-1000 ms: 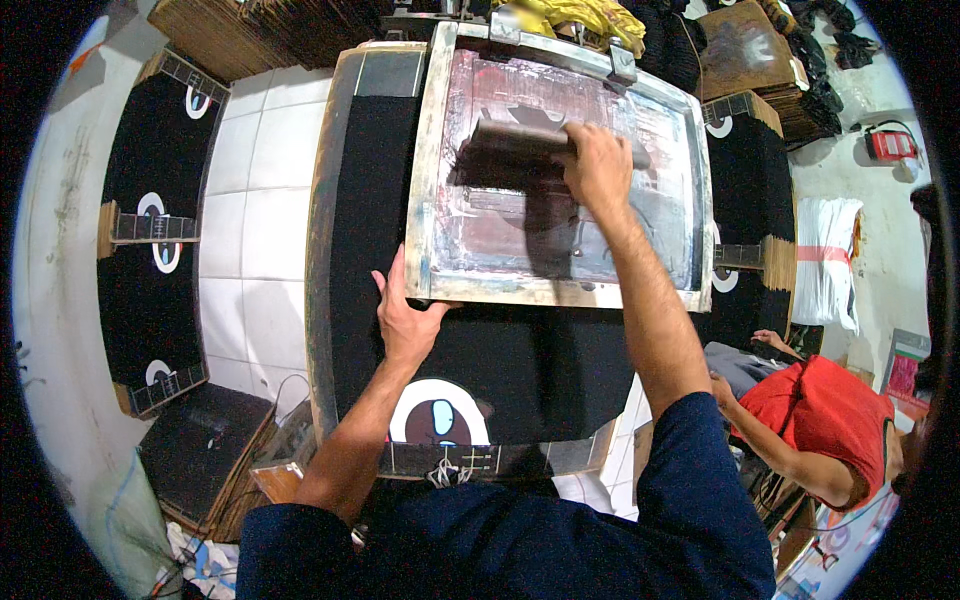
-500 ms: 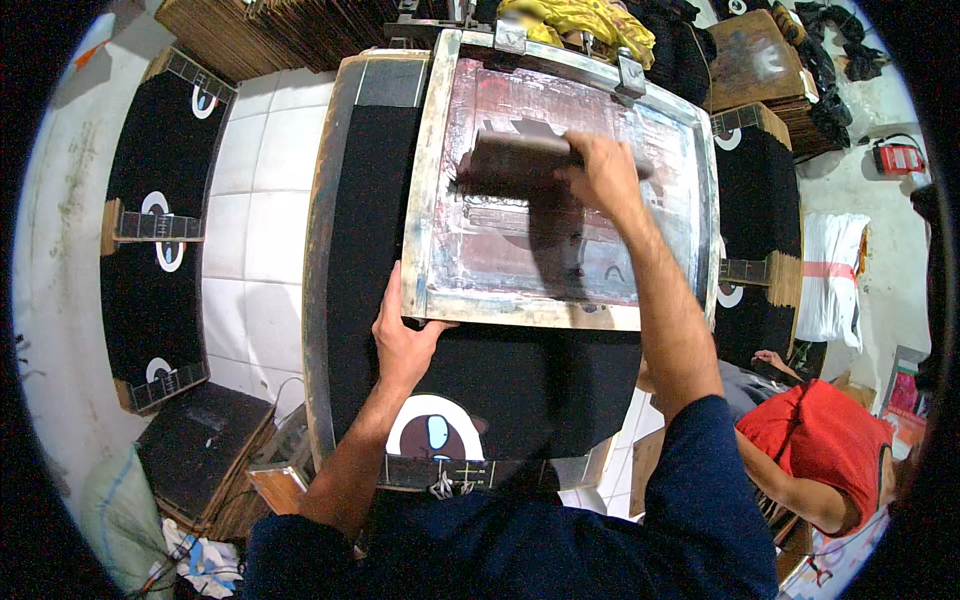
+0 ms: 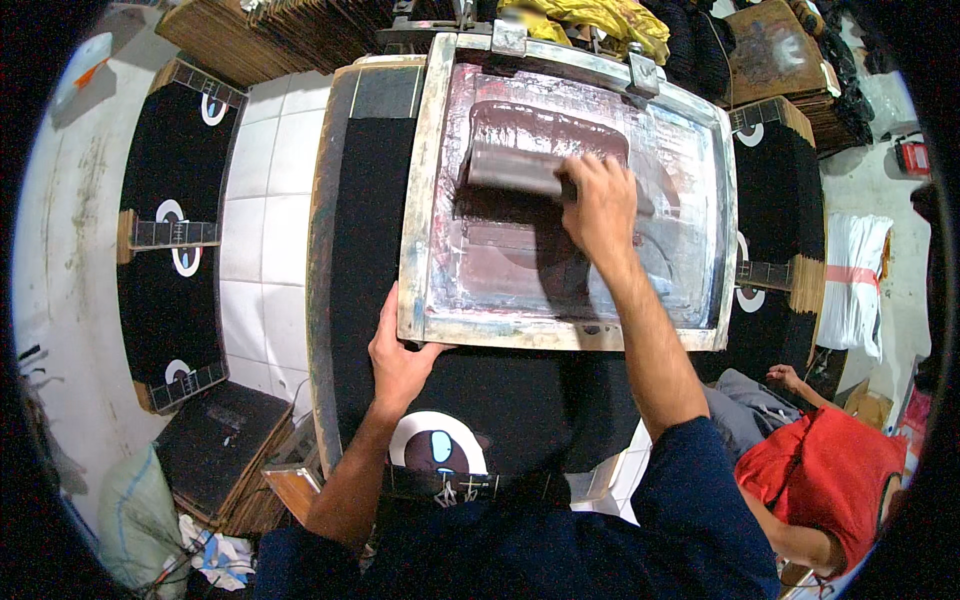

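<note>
A framed printing screen lies flat over black fabric on a long dark board. My right hand grips a wide squeegee on the mesh, beside a band of dark reddish-brown ink near the far end of the screen. My left hand presses on the near left corner of the frame. Below the frame a white and blue printed motif shows on the black fabric.
A second board with black printed pieces stands at the left over white floor tiles. More printed black pieces lie at the right. A person in a red shirt sits low at the right. Stacked boards sit lower left.
My right hand has moved the squeegee on the screen, and it now sits close to the ink band at the far end. My left hand stays on the frame's near corner.
</note>
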{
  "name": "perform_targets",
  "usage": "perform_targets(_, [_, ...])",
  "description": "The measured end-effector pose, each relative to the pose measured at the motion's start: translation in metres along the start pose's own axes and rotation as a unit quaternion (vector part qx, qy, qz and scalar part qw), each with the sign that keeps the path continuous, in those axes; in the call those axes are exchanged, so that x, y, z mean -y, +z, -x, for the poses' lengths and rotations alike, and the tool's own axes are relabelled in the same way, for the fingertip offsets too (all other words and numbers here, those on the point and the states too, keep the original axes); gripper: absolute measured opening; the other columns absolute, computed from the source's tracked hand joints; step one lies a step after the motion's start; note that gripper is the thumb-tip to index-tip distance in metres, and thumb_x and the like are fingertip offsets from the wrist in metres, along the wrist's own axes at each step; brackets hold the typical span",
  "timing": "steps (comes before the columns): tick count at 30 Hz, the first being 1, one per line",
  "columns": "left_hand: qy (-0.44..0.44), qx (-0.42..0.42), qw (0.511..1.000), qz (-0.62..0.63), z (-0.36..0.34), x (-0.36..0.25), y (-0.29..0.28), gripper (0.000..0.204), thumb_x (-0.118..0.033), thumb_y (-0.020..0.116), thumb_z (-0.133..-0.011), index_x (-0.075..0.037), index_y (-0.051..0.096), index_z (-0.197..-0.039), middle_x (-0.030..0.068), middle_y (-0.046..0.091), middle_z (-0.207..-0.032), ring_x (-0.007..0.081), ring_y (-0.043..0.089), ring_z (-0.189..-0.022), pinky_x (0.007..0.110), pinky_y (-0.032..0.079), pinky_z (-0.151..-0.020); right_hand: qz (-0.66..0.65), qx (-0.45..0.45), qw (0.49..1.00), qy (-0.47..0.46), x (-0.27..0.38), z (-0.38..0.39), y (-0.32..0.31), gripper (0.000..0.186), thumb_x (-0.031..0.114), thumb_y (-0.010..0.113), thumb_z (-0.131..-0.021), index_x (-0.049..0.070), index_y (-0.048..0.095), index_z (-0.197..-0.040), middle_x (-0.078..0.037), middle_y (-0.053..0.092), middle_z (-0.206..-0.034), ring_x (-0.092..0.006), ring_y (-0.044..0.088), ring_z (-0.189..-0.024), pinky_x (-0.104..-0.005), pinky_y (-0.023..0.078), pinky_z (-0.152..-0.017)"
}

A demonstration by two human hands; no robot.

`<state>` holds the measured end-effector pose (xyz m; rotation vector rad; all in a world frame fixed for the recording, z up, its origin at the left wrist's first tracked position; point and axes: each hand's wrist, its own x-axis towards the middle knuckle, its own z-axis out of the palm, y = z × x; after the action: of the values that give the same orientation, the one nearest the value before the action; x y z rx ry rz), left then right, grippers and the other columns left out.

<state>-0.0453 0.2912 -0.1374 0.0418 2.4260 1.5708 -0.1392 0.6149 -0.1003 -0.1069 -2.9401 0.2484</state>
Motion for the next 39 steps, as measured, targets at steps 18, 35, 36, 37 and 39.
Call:
perform_targets(18, [-0.004, 0.004, 1.0, 0.015, 0.0, -0.003, -0.001, 0.099, -0.011, 0.096, -0.069, -0.004, 0.04, -0.15, 0.0171, 0.061, -0.14, 0.0239, 0.063, -0.125, 0.039, 0.053, -0.105, 0.062, -0.128, 0.99, 0.016, -0.056, -0.167, 0.007, 0.053, 0.032, 0.082, -0.081, 0.026, 0.067, -0.132, -0.007, 0.066, -0.128, -0.0292, 0.059, -0.124, -0.0502, 0.041, -0.103])
perform_targets(35, [0.196, 0.059, 0.943, 0.263, -0.024, -0.139, -0.074, 0.097, -0.011, 0.093, -0.076, 0.006, 0.035, -0.152, 0.0191, 0.07, -0.119, 0.0212, 0.071, -0.104, 0.032, 0.058, -0.09, -0.023, -0.404, 0.913, 0.045, 0.097, 0.082, -0.13, 0.027, 0.034, 0.073, -0.09, 0.013, 0.072, -0.107, -0.01, 0.066, -0.102, -0.0328, 0.062, -0.1, -0.0461, 0.048, -0.086])
perform_targets(36, [0.179, 0.083, 0.946, 0.257, -0.035, -0.158, -0.09, 0.105, -0.019, 0.092, -0.08, 0.007, 0.025, -0.157, 0.0185, 0.072, -0.113, 0.0201, 0.071, -0.098, 0.03, 0.059, -0.083, -0.029, -0.436, 0.899, 0.036, 0.096, 0.061, -0.156, 0.024, 0.035, 0.072, -0.092, 0.013, 0.073, -0.103, -0.009, 0.067, -0.099, -0.0326, 0.063, -0.097, -0.0454, 0.049, -0.085])
perform_targets(37, [0.235, 0.075, 0.948, 0.203, -0.042, -0.172, -0.108, 0.109, -0.025, 0.09, -0.084, 0.005, 0.018, -0.16, 0.0193, 0.07, -0.115, 0.0169, 0.07, -0.091, 0.03, 0.058, -0.078, -0.028, -0.45, 0.892, 0.037, 0.097, 0.04, -0.181, 0.023, 0.035, 0.07, -0.094, 0.013, 0.073, -0.099, -0.008, 0.068, -0.095, -0.0324, 0.064, -0.095, -0.0446, 0.05, -0.083])
perform_targets(39, [0.261, 0.031, 0.938, 0.227, -0.05, -0.184, -0.138, 0.105, -0.027, 0.087, -0.086, 0.003, 0.02, -0.161, 0.02, 0.067, -0.117, 0.0134, 0.067, -0.084, 0.027, 0.057, -0.074, -0.018, -0.449, 0.891, 0.057, 0.102, 0.003, -0.224, 0.028, 0.04, 0.065, -0.099, 0.014, 0.075, -0.097, -0.008, 0.069, -0.09, -0.0329, 0.066, -0.09, -0.0459, 0.052, -0.08])
